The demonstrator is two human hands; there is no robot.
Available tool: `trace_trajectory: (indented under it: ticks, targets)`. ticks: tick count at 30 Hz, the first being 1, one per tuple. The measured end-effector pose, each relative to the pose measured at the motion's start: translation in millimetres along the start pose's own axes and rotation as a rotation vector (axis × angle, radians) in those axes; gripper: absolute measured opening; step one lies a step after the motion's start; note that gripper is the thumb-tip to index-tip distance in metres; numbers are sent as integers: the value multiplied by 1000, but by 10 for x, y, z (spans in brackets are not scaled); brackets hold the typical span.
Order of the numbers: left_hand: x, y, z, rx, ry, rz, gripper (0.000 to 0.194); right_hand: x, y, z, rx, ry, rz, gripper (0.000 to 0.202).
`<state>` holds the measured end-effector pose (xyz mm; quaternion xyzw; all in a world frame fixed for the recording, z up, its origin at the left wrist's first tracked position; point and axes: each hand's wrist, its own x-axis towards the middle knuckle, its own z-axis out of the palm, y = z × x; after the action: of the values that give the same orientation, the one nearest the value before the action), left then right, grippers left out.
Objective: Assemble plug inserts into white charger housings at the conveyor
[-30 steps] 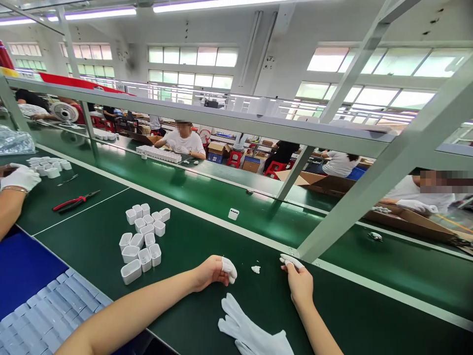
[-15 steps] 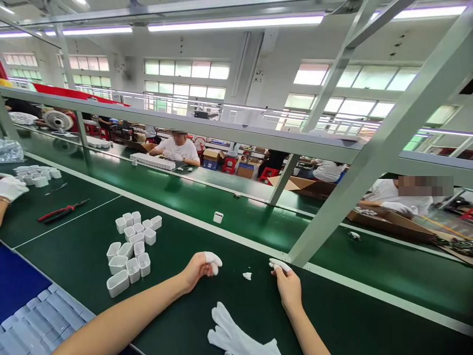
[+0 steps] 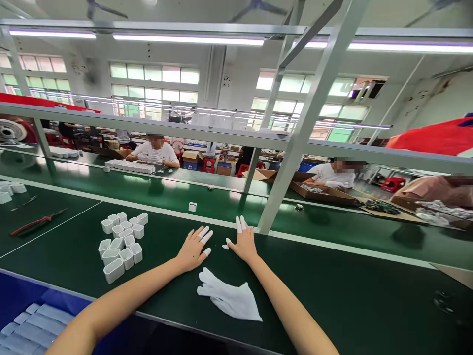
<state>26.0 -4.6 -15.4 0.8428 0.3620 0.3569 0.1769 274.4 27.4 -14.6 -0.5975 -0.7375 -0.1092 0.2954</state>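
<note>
My left hand (image 3: 192,249) lies spread on the dark green bench, with white finger cots on its thumb and two of its fingers. To its right, my right hand (image 3: 244,241) is also stretched out, palm down, with similar white tips on the thumb and two fingers. A small white scrap (image 3: 225,245) sits at my right thumb, apparently touching it. A white cloth glove (image 3: 231,296) lies crumpled between my forearms. Several white open-topped plastic cups (image 3: 125,255) stand grouped left of my left hand.
A conveyor belt (image 3: 162,191) runs beyond the bench edge, carrying a white cup (image 3: 192,206). A metal post (image 3: 284,172) rises past my right hand. Red-handled pliers (image 3: 37,224) lie at left. A blue bin (image 3: 40,310) with pale parts is at lower left. Co-workers sit across the belt.
Both hands have gone from curled fingers to spread flat on the bench and have come closer together. My right hand has reached the white scrap. The view has turned to the right.
</note>
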Motion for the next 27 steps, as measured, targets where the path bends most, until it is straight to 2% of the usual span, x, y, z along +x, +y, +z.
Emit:
trace_trajectory:
  ticks: [3,4,6,10,13,15,17,21,24,27]
  targets:
    - [103,67,21,317,-94,130,66,121,-164,-165,-135,13,-83,88]
    - [174,90,5,401,-90,165,67,187,-203,-237,-175,13,-104,89]
    - [369,133,-77,543,-10,185,68,338,-240,-403,-248,6,-134,90]
    - [813,192,-381,743,271,49,70,587,-183,-733,-363,21,-89,85]
    - [997,191,-568,790,374,-62,70,635,-118,-878,-433,45,-17,84]
    - [1021,184,-597,794,401,-122,73,600,-99,-904,-475,41,4,86]
    - [1000,187,-546,819,361,-99,77,536,-104,-881,-512,18,-12,88]
    - [961,259,-354,893,222,68,87,438,-189,-775,-557,-53,-121,96]
    - [1006,369,-267,924,168,185,96,467,-312,-712,-563,-133,-285,98]
    - [1104,505,-268,950,100,316,95,557,-455,-682,-543,-231,-487,86]
